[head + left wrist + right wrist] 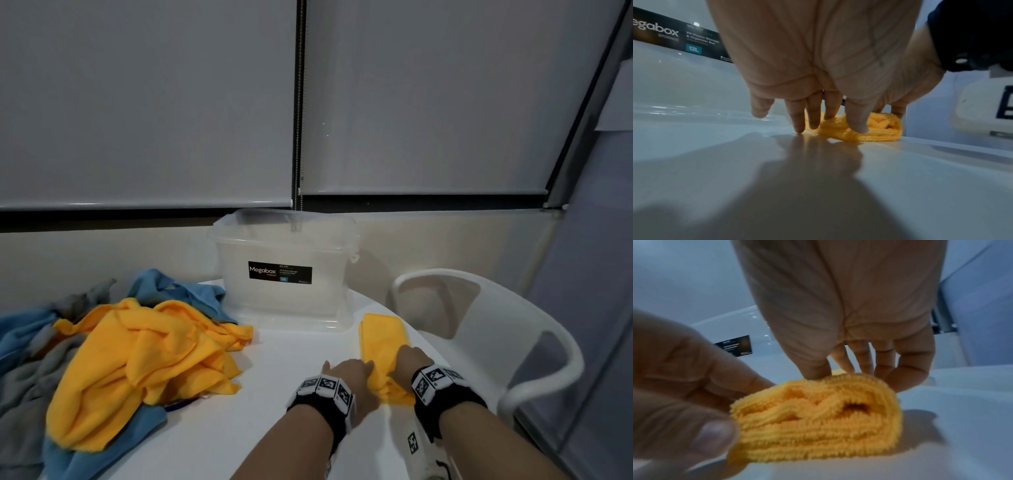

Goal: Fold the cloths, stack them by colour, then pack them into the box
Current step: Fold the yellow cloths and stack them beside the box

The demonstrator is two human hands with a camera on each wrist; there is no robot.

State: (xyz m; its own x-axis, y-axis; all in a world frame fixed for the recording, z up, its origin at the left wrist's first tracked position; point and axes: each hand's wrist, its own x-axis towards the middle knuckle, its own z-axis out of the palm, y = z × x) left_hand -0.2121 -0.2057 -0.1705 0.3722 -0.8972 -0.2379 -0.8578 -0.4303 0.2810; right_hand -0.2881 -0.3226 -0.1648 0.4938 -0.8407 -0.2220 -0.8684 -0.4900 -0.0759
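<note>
folded yellow cloth (pixel 383 337) lies at table's right edge, long axis near-to-far toward box (pixel 281 270); left hand (pixel 349 371) and right hand (pixel 412 359) both pinch its near end.

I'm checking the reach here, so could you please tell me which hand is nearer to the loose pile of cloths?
Left. The left hand holds the folded yellow cloth's left edge, on the pile's side; the right hand holds its right edge, farther away.
</note>
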